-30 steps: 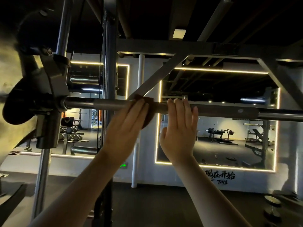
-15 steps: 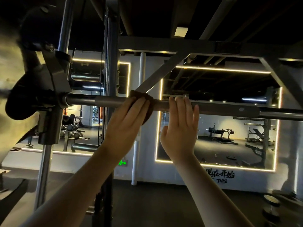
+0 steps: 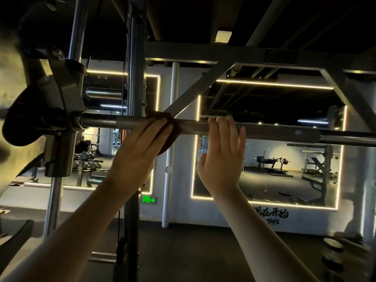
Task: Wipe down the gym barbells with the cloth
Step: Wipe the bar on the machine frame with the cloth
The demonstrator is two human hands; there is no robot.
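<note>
At the left of the frame the barbell [image 3: 193, 127] sits in the dark bracket [image 3: 59, 94] of a gym rack and runs level across the middle of the picture to the right edge. Left of centre, the person's left hand [image 3: 140, 153] presses a dark brown cloth [image 3: 169, 127] against the bar. Its fingers [image 3: 154, 129] are straight and close together, laid flat over the fabric, and the thumb is hidden. The cloth shows only as a rounded fold above and to the right of those fingers, draped over the bar.

Over the past second the left hand and cloth slide a short way toward the bracket. The stretch of bare bar between the two hands is now wider than it was.

Just right of centre, the right hand [image 3: 221, 157] keeps its place. Its fingers [image 3: 223, 131] point up side by side with their tips over the top of the bar, and the thumb stands apart below. It appears to steady the bar rather than clean it.

The shift suggests a wiping stroke under way along the bar's left section. The smooth part beside the bracket is not yet reached. The long run to the right of the right hand, across the lit mirror [image 3: 284, 169], looks not yet wiped.
</note>
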